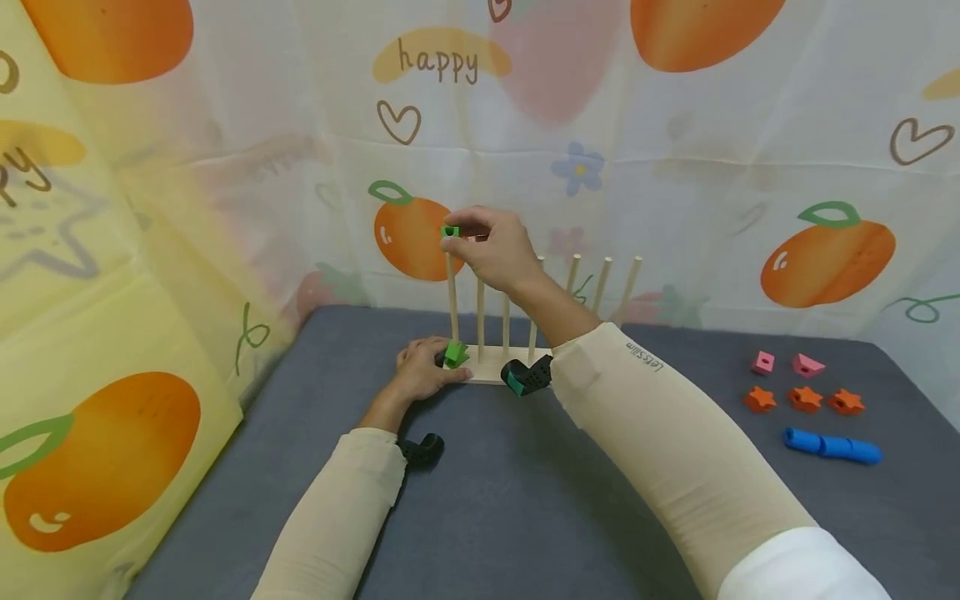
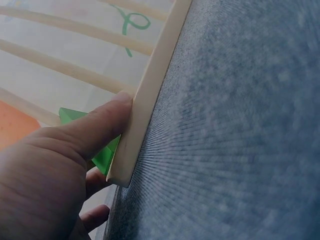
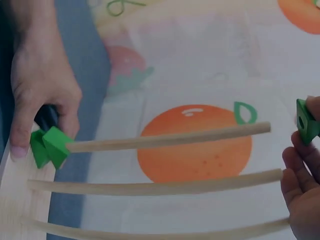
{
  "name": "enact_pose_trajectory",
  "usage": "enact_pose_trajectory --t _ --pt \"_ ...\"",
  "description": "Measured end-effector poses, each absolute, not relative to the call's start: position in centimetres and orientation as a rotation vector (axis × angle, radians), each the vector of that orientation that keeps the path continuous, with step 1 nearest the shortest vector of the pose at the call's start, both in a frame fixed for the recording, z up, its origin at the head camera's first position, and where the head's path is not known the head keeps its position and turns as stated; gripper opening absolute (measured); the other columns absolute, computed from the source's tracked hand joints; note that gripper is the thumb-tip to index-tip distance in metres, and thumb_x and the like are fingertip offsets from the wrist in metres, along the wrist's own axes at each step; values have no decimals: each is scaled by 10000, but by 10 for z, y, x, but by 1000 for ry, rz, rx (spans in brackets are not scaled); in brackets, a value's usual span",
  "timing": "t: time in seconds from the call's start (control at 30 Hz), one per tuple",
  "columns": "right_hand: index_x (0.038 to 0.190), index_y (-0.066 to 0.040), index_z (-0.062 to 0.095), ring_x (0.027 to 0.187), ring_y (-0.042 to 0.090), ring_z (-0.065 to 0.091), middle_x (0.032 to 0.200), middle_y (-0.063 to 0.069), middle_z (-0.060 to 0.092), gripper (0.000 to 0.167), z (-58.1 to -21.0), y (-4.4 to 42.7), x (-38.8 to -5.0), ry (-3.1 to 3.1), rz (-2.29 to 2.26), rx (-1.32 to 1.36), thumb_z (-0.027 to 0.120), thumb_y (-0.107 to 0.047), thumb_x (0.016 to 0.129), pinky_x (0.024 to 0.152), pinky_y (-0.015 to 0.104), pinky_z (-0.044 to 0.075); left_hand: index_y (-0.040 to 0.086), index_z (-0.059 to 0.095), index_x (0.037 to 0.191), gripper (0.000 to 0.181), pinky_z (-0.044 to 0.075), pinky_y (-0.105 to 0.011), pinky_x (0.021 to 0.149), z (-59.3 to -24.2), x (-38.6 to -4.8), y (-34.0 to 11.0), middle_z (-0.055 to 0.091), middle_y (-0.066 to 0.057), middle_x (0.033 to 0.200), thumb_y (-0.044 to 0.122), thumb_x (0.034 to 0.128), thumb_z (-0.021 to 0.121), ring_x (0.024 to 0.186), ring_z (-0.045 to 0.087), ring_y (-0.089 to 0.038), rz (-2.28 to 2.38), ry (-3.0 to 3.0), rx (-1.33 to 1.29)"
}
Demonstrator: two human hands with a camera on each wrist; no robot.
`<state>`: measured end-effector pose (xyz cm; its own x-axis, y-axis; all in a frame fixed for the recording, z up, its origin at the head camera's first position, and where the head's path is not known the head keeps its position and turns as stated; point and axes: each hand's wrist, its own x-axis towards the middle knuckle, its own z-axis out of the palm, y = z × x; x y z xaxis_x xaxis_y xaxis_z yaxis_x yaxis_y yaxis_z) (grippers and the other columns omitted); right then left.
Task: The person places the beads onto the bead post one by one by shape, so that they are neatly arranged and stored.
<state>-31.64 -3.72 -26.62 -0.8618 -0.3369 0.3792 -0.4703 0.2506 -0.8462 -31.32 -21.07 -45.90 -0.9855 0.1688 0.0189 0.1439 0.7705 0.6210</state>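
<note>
A wooden peg stand [image 1: 489, 371] with several upright pegs sits on the table. Its end is gripped by my left hand [image 1: 423, 369], the thumb lying along the base in the left wrist view. Two green blocks [image 3: 56, 146] are stacked low on the end peg [image 3: 170, 139], right beside that hand. High above, my right hand [image 1: 497, 248] pinches another green block [image 3: 306, 122] with a hole through it. In the right wrist view this block is a short way off the peg's tip, not touching it.
On the table's right side lie two pink blocks [image 1: 762, 362], three orange star blocks [image 1: 805, 399] and a row of blue cylinders [image 1: 832, 446]. A printed curtain [image 1: 315, 208] hangs behind the grey table [image 1: 480, 508]. Black devices [image 1: 528, 377] are strapped at both wrists.
</note>
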Motion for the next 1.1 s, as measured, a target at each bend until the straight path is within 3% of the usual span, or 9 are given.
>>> enact_pose_trajectory --t 0.17,0.6,0.9,1.1 --pt "1206 -135 667 1122 181 521 1174 -22 614 291 -270 -45 -318 -2511 1485 748 684 -194 922 879 292 439 154 632 1278 577 89 -525 1073 -456 -313 -209 461 -77 1427 456 805 769 1319 290 -319 1034 2918 263" --pt "1334 -129 556 1074 132 556 1239 17 594 403 -286 -49 -316 -2538 1580 661 647 -192 947 868 308 461 157 655 1235 512 65 -535 1075 -457 -312 -210 480 -69 1408 426 815 770 1312 298 -318 1042 2916 269" --pt "1166 -97 547 1029 162 577 1106 33 564 296 -305 -52 -314 -2443 1842 489 685 -178 916 815 327 487 154 629 1285 563 63 -530 1077 -458 -311 -210 468 -73 1420 434 816 767 1313 296 -313 1036 2908 261" --pt "1119 -85 566 1028 181 577 1092 46 595 285 -316 -56 -314 -2392 1966 372 716 -175 894 849 340 475 145 611 1311 591 52 -521 1082 -458 -311 -210 449 -72 1435 437 820 762 1326 275 -303 1041 2901 251"
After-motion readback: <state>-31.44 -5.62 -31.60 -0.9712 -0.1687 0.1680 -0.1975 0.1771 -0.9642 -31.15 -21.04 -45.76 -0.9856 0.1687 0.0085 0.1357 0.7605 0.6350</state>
